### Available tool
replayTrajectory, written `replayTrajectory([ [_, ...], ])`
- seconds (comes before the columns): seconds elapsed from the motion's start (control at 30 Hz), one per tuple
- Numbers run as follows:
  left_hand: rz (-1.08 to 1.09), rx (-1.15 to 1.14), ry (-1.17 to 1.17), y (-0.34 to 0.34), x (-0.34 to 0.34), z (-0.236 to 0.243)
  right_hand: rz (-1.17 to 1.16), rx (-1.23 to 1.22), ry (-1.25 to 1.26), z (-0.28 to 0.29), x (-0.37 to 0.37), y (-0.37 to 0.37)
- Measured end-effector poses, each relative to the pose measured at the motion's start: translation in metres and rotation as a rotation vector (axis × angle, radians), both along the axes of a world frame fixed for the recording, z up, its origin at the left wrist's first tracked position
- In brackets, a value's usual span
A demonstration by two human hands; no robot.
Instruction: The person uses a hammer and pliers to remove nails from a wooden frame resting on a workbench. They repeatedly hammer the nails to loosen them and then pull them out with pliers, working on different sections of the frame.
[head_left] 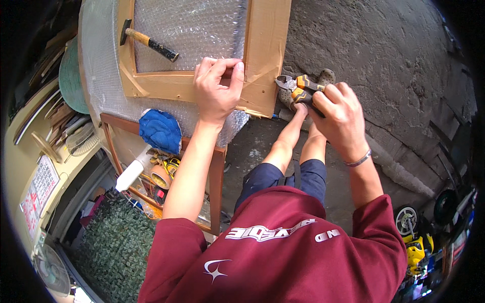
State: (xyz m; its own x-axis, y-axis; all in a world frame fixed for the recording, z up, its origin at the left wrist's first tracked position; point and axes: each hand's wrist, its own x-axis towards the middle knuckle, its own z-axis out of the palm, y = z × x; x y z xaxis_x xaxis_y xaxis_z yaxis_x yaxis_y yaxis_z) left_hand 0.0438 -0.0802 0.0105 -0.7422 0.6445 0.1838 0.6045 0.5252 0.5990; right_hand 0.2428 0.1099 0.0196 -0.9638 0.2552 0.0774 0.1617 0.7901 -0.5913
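My right hand (pixel 341 116) grips a pair of pliers (pixel 305 90) by the yellow-and-black handles, with the metal jaws pointing left beside the corner of a wooden frame (pixel 260 93). My left hand (pixel 217 88) is closed over the frame's near rail, its thumb and fingers curled together. Whatever it may hold is too small or hidden to make out. Bubble wrap (pixel 189 25) fills the frame's opening. Lying across the frame's left side is a hammer (pixel 150 43) with a black head and a wood-and-black handle.
Below the frame, a blue cloth (pixel 160 131) hangs over a brown wooden stand (pixel 217 187) with tools inside it. A white bottle (pixel 130 175) is beside them. Rough grey concrete floor (pixel 364 45) spreads to the right, and a yellow machine (pixel 415 252) stands at lower right.
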Motion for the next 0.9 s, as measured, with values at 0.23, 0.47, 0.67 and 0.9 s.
replayTrajectory([
  [0.23, -0.008, 0.01, -0.001, 0.002, 0.003, 0.0, 0.115, -0.08, 0.207, -0.058, -0.008, 0.024],
  [0.47, 0.004, 0.003, -0.01, 0.005, 0.003, 0.002, 0.052, -0.091, 0.469, -0.108, -0.025, 0.002],
  [0.67, 0.04, 0.02, -0.069, 0.004, 0.003, -0.002, 0.129, -0.137, 0.538, -0.12, -0.029, 0.007],
  [0.9, -0.023, -0.022, 0.005, 0.0, 0.0, 0.0, 0.407, -0.337, 0.279, -0.073, -0.038, 0.061],
])
